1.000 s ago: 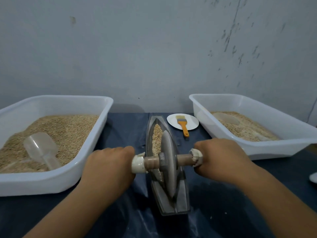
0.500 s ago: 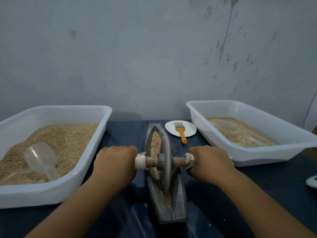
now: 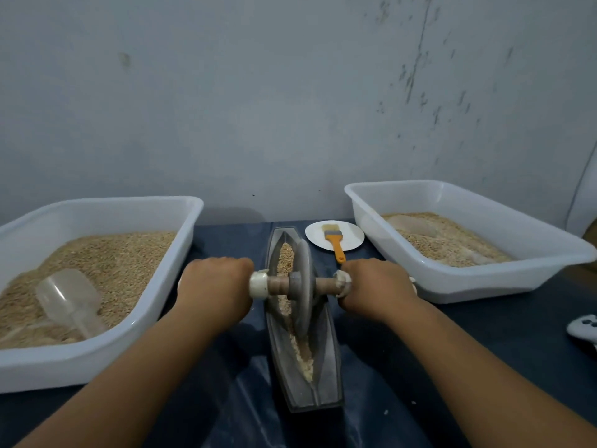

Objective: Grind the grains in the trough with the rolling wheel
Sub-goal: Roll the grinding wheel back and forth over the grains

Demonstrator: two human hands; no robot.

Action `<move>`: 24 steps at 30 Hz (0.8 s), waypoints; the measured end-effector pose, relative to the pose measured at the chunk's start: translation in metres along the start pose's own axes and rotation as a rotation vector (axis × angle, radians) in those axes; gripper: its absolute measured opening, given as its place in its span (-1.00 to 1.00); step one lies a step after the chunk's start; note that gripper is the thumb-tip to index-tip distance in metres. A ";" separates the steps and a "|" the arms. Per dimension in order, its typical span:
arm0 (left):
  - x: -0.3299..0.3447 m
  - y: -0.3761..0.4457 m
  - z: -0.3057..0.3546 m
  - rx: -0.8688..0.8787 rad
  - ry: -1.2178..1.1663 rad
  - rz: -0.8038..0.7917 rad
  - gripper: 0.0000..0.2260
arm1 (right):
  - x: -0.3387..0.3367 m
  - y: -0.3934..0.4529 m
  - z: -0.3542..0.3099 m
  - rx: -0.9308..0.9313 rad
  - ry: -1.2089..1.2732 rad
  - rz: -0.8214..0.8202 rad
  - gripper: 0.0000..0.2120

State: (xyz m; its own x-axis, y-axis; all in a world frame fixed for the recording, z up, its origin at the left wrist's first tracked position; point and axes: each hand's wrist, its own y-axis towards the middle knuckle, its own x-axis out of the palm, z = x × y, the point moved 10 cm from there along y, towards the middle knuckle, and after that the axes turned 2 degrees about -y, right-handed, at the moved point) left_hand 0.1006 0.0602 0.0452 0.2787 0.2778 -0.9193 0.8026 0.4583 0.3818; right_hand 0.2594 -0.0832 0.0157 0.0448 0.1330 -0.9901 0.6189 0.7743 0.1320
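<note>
Counting first: 2 white tubs, 1 trough, 1 wheel, 1 plate, 1 brush, and 1 clear scoop I'm sure of.

The left tub [image 3: 181, 253] holds a deep bed of grain w/ the clear scoop [image 3: 69, 300] lying on top, mouth toward the back. The right tub [image 3: 484, 286] holds a shallower layer; a pale rounded shape at its back may be a 2nd scoop, too faint to say. Between the tubs, by the wall, sits the white plate [image 3: 315, 234] w/ the orange-handled brush [image 3: 334, 242] across it, handle pointing toward me and overhanging the rim.

The metal trough [image 3: 326, 367] runs lengthwise away from me on the dark blue table cover [image 3: 484, 350], centre of the table. The grains [image 3: 286, 258] sit whole at the far end, paler and crushed at the near end. The rolling wheel [image 3: 303, 286] stands upright in the groove, about mid-trough, leaning slightly left.

Both my arms reach fwd, forearms converging, knuckles up. My left hand [image 3: 214, 291] is curled tight round the left end of the wooden axle, just outside its white end cap. My right hand [image 3: 378, 287] wraps the right end the same way, fist closed on the handle. Wrists roughly level, axle near horizontal.

A white-grey object [image 3: 584, 328] pokes in at the right edge; can't make it out. No readable labels or writing anywhere.
</note>
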 end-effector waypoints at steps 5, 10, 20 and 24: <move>-0.030 -0.056 0.016 0.167 0.004 0.206 -0.51 | -0.024 -0.041 -0.003 -0.112 -0.104 0.100 -0.81; -0.001 -0.044 -0.003 0.036 0.018 0.119 -0.67 | -0.023 -0.026 -0.012 -0.089 -0.151 0.154 -0.76; 0.000 -0.039 -0.008 -0.011 -0.033 0.099 -0.76 | -0.022 -0.019 -0.014 -0.114 -0.140 0.111 -0.82; -0.017 -0.067 -0.001 0.079 -0.009 0.175 -0.58 | -0.038 -0.044 -0.016 -0.166 -0.196 0.182 -0.83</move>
State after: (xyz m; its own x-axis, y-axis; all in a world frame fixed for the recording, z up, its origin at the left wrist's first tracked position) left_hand 0.0422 0.0258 0.0352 0.4223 0.3396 -0.8405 0.7802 0.3359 0.5277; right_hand 0.2181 -0.1125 0.0483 0.3036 0.1691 -0.9377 0.4508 0.8415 0.2977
